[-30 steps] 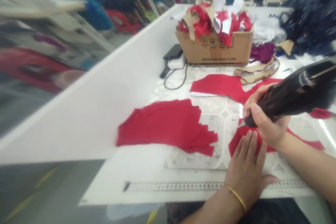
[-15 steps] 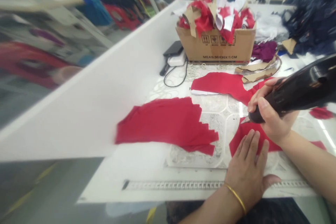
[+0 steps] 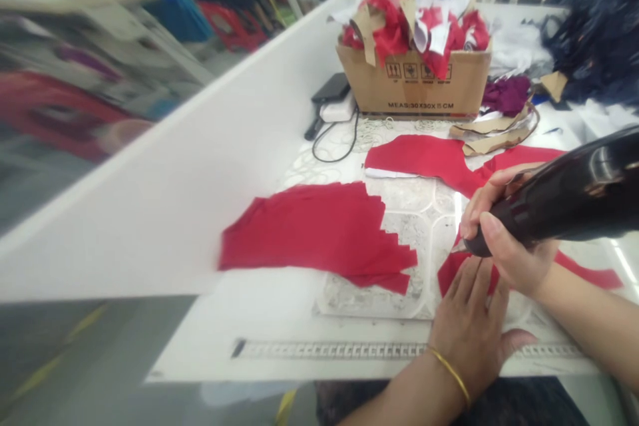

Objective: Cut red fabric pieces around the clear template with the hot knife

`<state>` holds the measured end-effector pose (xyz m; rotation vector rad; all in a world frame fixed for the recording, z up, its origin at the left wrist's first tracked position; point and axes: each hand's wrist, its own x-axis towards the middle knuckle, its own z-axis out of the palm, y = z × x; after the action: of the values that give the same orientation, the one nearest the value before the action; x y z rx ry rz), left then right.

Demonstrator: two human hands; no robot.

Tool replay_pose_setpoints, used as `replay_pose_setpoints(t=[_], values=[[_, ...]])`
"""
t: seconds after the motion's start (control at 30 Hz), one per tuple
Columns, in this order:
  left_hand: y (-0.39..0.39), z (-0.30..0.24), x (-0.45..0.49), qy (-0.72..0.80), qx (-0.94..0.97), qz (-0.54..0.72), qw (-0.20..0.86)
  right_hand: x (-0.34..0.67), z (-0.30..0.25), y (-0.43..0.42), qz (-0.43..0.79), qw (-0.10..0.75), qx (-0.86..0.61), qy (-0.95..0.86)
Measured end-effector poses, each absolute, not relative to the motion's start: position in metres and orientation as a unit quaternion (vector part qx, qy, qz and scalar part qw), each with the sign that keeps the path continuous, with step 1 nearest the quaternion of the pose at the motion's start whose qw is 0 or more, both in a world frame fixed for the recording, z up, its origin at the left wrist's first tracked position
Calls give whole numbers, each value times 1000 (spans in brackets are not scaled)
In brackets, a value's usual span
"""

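My left hand [image 3: 469, 336], with a thin gold bangle [image 3: 449, 367] on the wrist, lies flat with its fingers spread apart, pressing on a jagged piece of red knit fabric [image 3: 462, 269]. My right hand [image 3: 509, 236] has its fingers curled together, clamped around a glossy black handheld cutting tool [image 3: 564, 210], and its small pointed metal tip [image 3: 458, 248] sits just above that red piece, beside my left fingertips.

To the left lies a larger red fabric piece with a stepped, notched edge [image 3: 319, 236]. Another curved red piece [image 3: 419, 158] sits ahead of my hands, overlapping a white fabric layer at its lower edge.

Beyond them stands a brown cardboard box [image 3: 414, 90], overflowing with red, white and tan scraps [image 3: 414, 26]. Left of it are a black flat device [image 3: 332, 88], a white power adapter [image 3: 337, 110] and a looped black cable [image 3: 334, 146]. Tan cardboard strips [image 3: 494, 133], crumpled purple cloth [image 3: 506, 94] and a heap of dark navy fabric [image 3: 594, 33] crowd the far right.

Under everything is a white table [image 3: 200, 336] with a scuffed, patterned cutting plate [image 3: 369, 299] and a long metal strip [image 3: 329, 349] along its near edge. Past it, the room blurs into racks and colourful cloth.
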<state>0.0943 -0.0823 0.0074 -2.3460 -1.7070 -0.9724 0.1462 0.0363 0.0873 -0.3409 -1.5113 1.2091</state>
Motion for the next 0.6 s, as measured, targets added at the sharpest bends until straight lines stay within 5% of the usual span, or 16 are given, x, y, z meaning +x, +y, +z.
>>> replay_pose_setpoints(t=[0.6], values=[[-80,9,93,-553,-773,-307,43,148,92,37,493,560,-144,-650]])
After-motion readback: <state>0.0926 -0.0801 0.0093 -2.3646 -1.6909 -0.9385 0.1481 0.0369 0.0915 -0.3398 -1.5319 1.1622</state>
